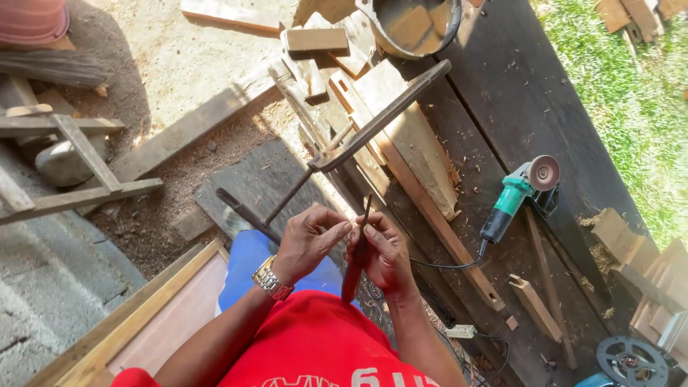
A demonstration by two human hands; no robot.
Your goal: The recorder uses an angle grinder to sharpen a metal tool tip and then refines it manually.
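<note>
While the person sat above the dark workbench (502, 93), both hands met close to its near-left edge, over the blue trouser leg (251, 261). The right hand (383, 254) was wrapped around a slim tool with a reddish handle (352, 279), fingers curled tight about it so that its thin dark shaft rose upward past the knuckles. The left hand (308, 240), with a metal watch (271, 279) on the wrist, pinched the shaft near its top between thumb and forefinger, the other fingers bunched together. Just beyond the hands, a long iron clamp (380, 122) lay slantwise across pale timber (412, 143) at the workbench's left edge. To the right of the hands, lying on the workbench, was a green and black angle grinder (519, 193), its round disc pointing away and its black cord (444, 266) trailing back toward the person. A round metal bucket (416, 25) stood at the far end of the workbench. Wood offcuts (534, 304) lay on its near right part, beside a dark circular saw wheel (631, 360). No packages, labels or signs could be made out on or around the workbench.
</note>
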